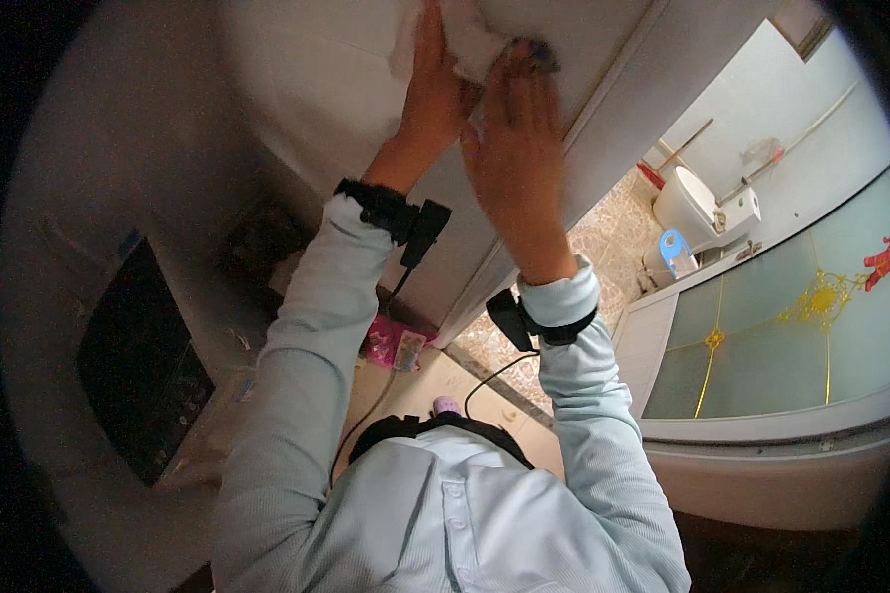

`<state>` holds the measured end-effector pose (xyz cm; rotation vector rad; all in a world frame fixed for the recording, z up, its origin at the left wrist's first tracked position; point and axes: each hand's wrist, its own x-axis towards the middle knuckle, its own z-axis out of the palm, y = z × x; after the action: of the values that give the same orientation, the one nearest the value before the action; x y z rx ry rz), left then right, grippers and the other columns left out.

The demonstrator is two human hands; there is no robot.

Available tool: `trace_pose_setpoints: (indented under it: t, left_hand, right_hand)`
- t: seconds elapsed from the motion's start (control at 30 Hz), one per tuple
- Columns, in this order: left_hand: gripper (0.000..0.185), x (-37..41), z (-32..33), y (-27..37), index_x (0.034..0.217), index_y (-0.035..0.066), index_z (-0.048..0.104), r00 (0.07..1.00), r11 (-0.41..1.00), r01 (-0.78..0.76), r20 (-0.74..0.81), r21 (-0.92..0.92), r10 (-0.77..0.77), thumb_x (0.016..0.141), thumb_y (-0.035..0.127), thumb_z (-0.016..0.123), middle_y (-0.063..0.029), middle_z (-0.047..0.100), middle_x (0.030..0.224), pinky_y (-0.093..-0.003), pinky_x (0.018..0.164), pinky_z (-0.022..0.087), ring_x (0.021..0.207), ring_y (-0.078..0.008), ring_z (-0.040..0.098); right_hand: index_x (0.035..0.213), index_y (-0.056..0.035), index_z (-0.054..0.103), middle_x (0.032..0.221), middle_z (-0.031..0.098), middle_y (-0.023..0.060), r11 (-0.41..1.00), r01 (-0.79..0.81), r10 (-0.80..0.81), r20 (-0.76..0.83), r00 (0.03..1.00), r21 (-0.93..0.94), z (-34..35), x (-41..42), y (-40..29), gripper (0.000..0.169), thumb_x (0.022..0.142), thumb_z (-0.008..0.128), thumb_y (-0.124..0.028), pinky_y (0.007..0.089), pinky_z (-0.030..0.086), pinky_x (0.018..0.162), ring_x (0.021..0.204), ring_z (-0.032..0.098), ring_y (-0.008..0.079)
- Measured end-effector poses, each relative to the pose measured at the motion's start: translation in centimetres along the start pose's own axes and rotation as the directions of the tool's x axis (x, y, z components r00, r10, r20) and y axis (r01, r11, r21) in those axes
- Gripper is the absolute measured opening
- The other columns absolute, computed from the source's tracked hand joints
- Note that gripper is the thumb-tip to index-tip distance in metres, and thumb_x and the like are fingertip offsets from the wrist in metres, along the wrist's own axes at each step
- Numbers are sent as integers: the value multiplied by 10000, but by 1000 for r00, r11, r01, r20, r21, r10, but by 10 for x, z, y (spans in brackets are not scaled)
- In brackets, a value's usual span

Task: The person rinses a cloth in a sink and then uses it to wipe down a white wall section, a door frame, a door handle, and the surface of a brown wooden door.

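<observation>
Both hands reach up to a pale wall (319, 44) in front of me. My left hand (434, 104) is edge-on at the wall, its upper fingers running to the top of the picture. Beside it is a whitish, crumpled-looking piece (471, 33), too blurred to name. My right hand (518, 141) shows its back, fingers pointing up and nearly together. By its fingertips is a small dark thing (540, 55), also blurred. What either palm holds is hidden. Each wrist carries a black strap with a small black device, from which a cable runs down.
A white door frame (586, 104) stands just right of my right hand. Through the doorway are a toilet (686, 204) and a blue-lidded bin (675, 252). A frosted glass door (779, 319) bears gold ornament. A pink bag (386, 341) lies on the floor; a dark panel (144, 363) is at left.
</observation>
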<state>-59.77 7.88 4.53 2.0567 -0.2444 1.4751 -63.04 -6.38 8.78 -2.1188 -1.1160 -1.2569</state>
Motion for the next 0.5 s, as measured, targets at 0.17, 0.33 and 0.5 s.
trace_pose_setpoints:
  t: [0.17, 0.33, 0.5]
  left_hand:
    - [926, -107, 22, -17, 1448, 2, 15, 945, 942, 321, 89, -100, -313, 833, 278, 649, -236, 43, 1506, -451, 1137, 151, 1388, -386, 107]
    - [898, -215, 38, 10, 1436, -12, 39, 899, 903, 96, 354, 418, -259, 848, 343, 618, -254, 53, 1494, -466, 1138, 123, 1382, -393, 115]
    - [825, -129, 59, 66, 1421, -33, 116, 969, 991, 130, 218, -43, -118, 868, 360, 585, -271, 80, 1484, -485, 1135, 108, 1374, -425, 105]
  right_hand:
    - [1339, 63, 363, 1397, 354, 216, 998, 32, -43, 248, 968, 48, 64, -115, -3, 644, 768, 604, -111, 447, 296, 1071, 1261, 372, 374]
    - [1295, 91, 399, 1381, 372, 217, 996, 42, -70, 399, 914, 79, 56, -201, 1, 612, 746, 606, -81, 456, 287, 1075, 1251, 364, 398]
    - [1251, 78, 467, 1394, 374, 196, 991, 10, -36, 187, 982, 136, -15, -160, 18, 540, 771, 618, -117, 506, 261, 1073, 1237, 365, 411]
